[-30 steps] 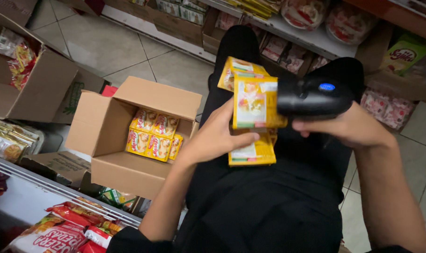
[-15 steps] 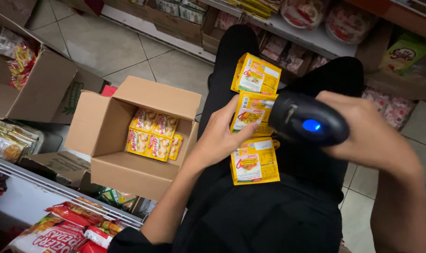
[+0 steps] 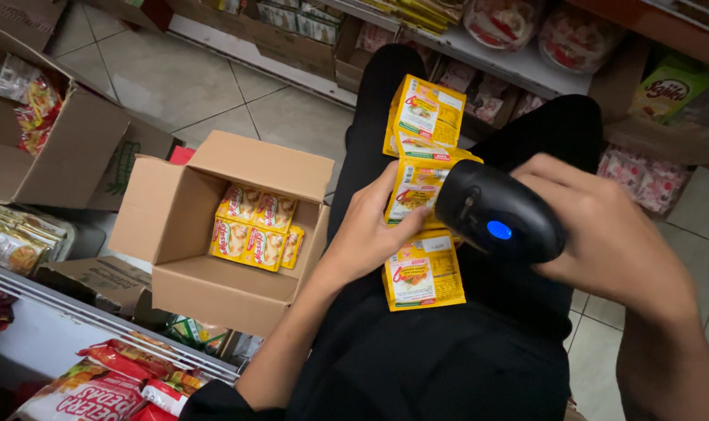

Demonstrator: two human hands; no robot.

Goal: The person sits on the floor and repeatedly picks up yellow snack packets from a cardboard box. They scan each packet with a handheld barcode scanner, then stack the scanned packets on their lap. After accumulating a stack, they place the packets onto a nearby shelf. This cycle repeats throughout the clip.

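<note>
At centre frame, the left hand (image 3: 368,238) pinches a joined strip of yellow foil sachets (image 3: 421,191) over the person's black-trousered lap. The right hand (image 3: 608,234) wraps closed around a black handheld scanner with a blue light (image 3: 499,212), touching the strip. An open brown cardboard box (image 3: 206,226) of matching sachets sits on the tiled floor at centre left.

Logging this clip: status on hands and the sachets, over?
Left hand holds yellow sachet strip over lap. Right hand grips black scanner, aimed at strip. Nothing between them.
</note>
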